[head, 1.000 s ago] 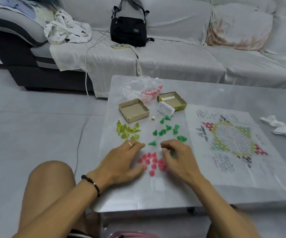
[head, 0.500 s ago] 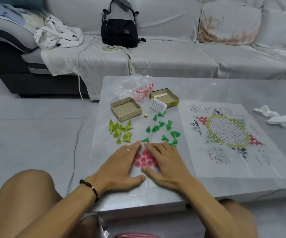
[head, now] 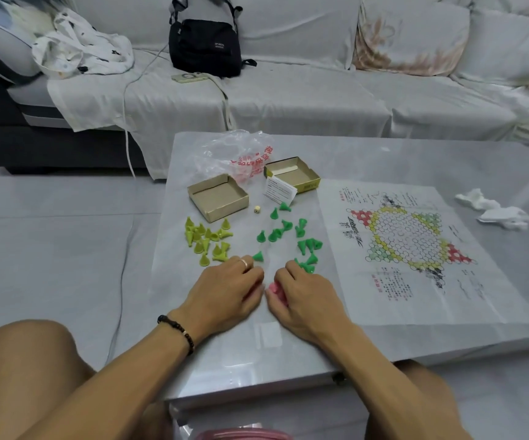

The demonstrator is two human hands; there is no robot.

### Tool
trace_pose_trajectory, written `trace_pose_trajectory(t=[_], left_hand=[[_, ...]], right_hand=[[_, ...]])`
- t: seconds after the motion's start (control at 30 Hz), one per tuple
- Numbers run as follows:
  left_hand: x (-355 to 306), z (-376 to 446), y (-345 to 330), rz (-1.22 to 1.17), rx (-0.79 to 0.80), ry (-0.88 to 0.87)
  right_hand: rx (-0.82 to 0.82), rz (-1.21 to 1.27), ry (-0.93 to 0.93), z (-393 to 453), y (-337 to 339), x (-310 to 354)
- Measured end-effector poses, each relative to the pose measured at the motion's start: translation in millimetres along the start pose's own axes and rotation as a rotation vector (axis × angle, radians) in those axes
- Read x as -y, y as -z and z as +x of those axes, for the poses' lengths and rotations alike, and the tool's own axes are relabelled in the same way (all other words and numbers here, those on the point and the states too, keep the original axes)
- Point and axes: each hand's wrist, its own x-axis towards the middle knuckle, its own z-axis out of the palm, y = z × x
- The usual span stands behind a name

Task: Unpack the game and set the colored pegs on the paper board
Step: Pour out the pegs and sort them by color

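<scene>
My left hand (head: 225, 292) and my right hand (head: 304, 296) sit knuckle to knuckle at the near middle of the table (head: 447, 160), fingers curled inward over the pink pegs (head: 272, 289); only a sliver of pink shows between them, so I cannot tell whether either hand truly grips any. Left of the paper board (head: 415, 249) the green pegs (head: 284, 231) lie scattered, some upright on their wide bases, several tipped with points aiming different ways. Further left from the board, the yellow-green pegs (head: 207, 238) bunch together, mostly upright. The board lies flat, its long axis running away from me, its near edge short of the table's front edge. Beyond the pegs stand two open box halves (head: 217, 198) and a small die (head: 257, 209). Bare tabletop stretches beyond the board's far edge.
</scene>
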Motion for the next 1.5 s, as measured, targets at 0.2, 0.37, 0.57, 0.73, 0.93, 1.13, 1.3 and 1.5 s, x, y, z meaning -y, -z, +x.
trace_pose_trajectory(t=[0.2,0.37,0.57,0.73,0.93,1.13,1.3,1.5], left_hand=[[-4,0,3,-0.018,-0.035,0.133],[-4,-1,4,-0.007,-0.042,0.134],[-4,-2,0,-0.02,-0.076,0.104],[-3,0,-3,-0.065,-0.102,0.103],[-1,-2,-7,-0.076,-0.157,0.171],[2,5,-3,-0.182,-0.242,0.253],[4,7,-2,-0.284,-0.299,0.34],[0,18,0,-0.402,-0.305,0.383]], right_hand=[[-0.042,-0.003,-0.102,-2,-2,3],[-0.098,-0.009,-0.118,-3,-6,0],[-0.094,-0.026,-0.07,-1,-11,-2],[-0.097,-0.105,-0.043,3,-9,1],[-0.15,0.036,-0.074,2,-9,-2],[-0.21,0.206,-0.198,12,-9,-6],[-0.238,0.483,-0.458,19,-1,-6],[-0.283,0.671,-0.578,30,11,-7]])
